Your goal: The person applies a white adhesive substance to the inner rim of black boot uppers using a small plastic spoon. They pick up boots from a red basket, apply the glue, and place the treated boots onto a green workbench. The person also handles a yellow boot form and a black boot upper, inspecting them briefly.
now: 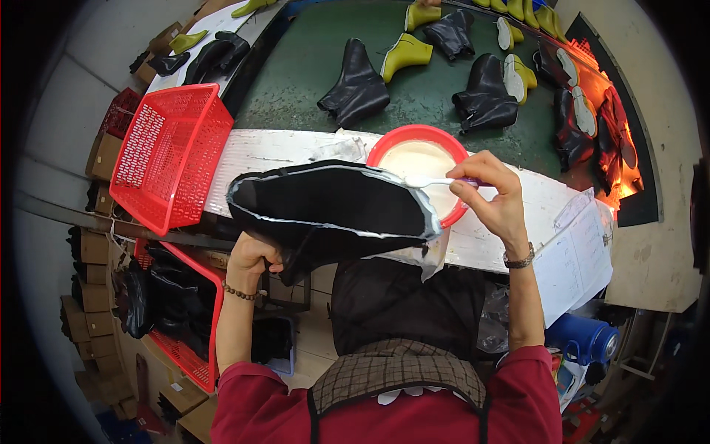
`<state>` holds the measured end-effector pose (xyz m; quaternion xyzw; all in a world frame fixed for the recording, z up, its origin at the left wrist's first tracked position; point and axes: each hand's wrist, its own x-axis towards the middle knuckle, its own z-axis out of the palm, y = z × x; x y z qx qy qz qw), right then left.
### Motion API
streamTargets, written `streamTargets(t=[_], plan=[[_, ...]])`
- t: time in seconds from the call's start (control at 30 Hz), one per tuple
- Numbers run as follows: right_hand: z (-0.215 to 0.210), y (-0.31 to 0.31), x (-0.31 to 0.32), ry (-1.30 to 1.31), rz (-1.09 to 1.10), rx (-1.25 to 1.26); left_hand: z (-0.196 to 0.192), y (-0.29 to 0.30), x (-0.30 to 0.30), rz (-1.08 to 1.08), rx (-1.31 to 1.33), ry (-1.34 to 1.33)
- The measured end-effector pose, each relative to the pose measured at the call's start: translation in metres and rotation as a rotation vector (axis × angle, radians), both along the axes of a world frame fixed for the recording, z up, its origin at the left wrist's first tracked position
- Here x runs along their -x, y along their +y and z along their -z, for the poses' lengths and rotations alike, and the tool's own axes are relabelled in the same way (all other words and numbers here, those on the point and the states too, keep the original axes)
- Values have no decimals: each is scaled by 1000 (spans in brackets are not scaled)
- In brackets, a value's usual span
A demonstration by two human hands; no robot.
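White-topped bench runs across the workroom in front of the person. Nearest, the left grip is curled in firmly under a black boot, its fingers partly hidden; the boot is held sole up over the bench's near edge, a white line running round the sole. The right grip pinches a slim brush by its purple end between thumb and forefinger, the pale head at the right end of the sole's edge. Just behind the boot, a red bowl of white liquid rests on the bench. At its left end is a red basket. Farther off, a dark green surface carries other black boots and yellow lasts; orange light glows at far right.
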<state>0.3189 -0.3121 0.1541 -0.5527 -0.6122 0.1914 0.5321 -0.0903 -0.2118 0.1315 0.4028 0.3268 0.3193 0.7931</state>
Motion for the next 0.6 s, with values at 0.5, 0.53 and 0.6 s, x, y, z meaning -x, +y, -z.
streamTargets(t=[0.5,0.53,0.6], plan=[[-36,31,4,-222,-139,-151,-18,-2,-46,407,112,77],[-36,30,5,-244,-150,-140,-17,-2,-47,437,105,87],[-35,35,8,-246,-189,-108,-17,-4,-52,456,127,166]])
